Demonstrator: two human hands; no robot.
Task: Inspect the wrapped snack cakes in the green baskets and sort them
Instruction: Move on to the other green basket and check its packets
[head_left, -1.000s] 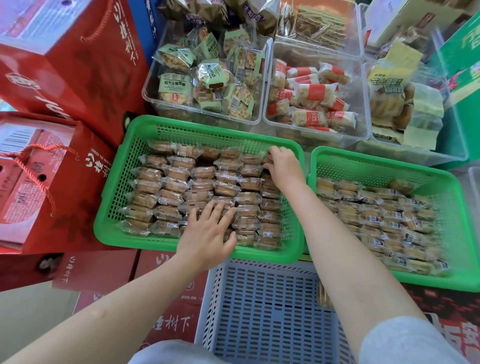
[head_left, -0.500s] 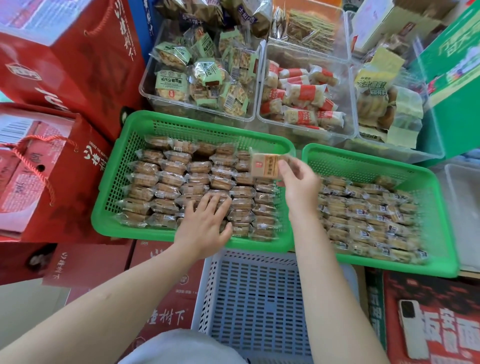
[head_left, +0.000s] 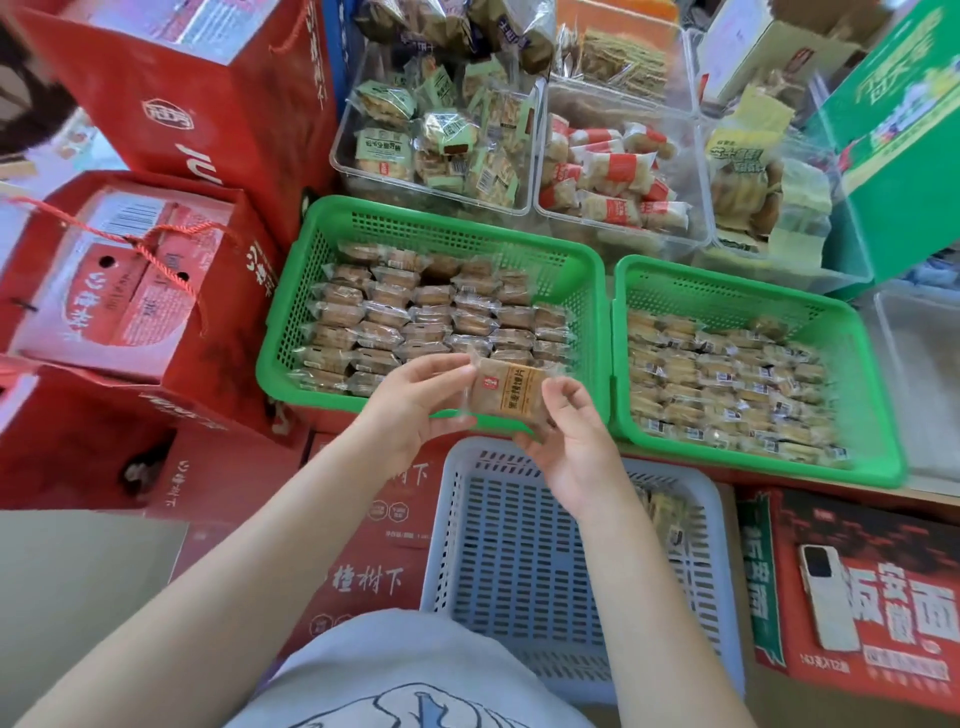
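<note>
**One cake lifted between both hands, over the near rim of the left basket**

I have the wrapped snack cake (head_left: 506, 392) pinched from both sides. My left hand (head_left: 410, 402) takes its left end, thumb on top and fingers curled beneath; my right hand (head_left: 574, 441) takes the right end and lower corner the same way. Both grips are closed on the wrapper. The cake sits label-up, facing me, its printed strip running top to bottom. Its long axis lies roughly left to right between the two grips, tilted a little so the right end is lower. The clear wrapper's crimped ends stick out past my fingers.

Directly below the grip, nearer to me, is the grey-blue basket (head_left: 519, 561), open-topped, with a few wrapped pieces showing along its right wall behind my right forearm.

Just beyond the grip is the left green basket (head_left: 291, 322), packed with rows of cakes; its far-right corner shows some bare mesh. To the right of the grip, the right green basket (head_left: 878, 374) touches the left one rim to rim and holds a dense layer of cakes, with a bare strip along its far wall.

Farther off, clear tubs (head_left: 524, 208) of other wrapped snacks line up behind both baskets. Red cartons (head_left: 156, 291) crowd the left side.
</note>
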